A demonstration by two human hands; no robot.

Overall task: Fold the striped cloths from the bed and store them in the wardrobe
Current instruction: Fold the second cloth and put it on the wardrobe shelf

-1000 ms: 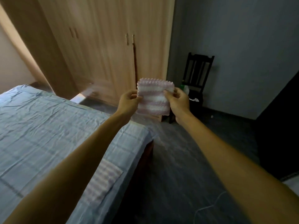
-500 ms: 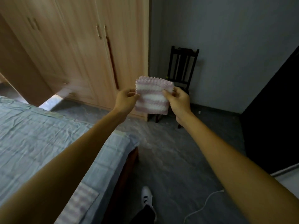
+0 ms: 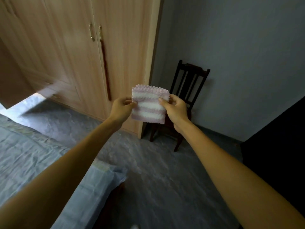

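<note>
A folded pink-and-white striped cloth (image 3: pixel 149 105) hangs upright in the air in front of me, held by both sides. My left hand (image 3: pixel 121 106) pinches its left edge and my right hand (image 3: pixel 175 107) pinches its right edge. Behind it stands the light wooden wardrobe (image 3: pixel 79 52) with its doors shut and two metal handles (image 3: pixel 95 33) side by side. The bed (image 3: pixel 33 154), covered in a blue-grey sheet, fills the lower left. No other striped cloth shows on the bed in this view.
A dark wooden chair (image 3: pixel 184 100) stands against the grey wall just right of the wardrobe's corner. Grey floor (image 3: pixel 156 171) lies between the bed and the chair. A dark piece of furniture (image 3: pixel 277 146) fills the right edge.
The view has swung right and closer to the wardrobe, so less of the bed shows. The second striped cloth on the bed has left the view. Both hands keep the same hold.
</note>
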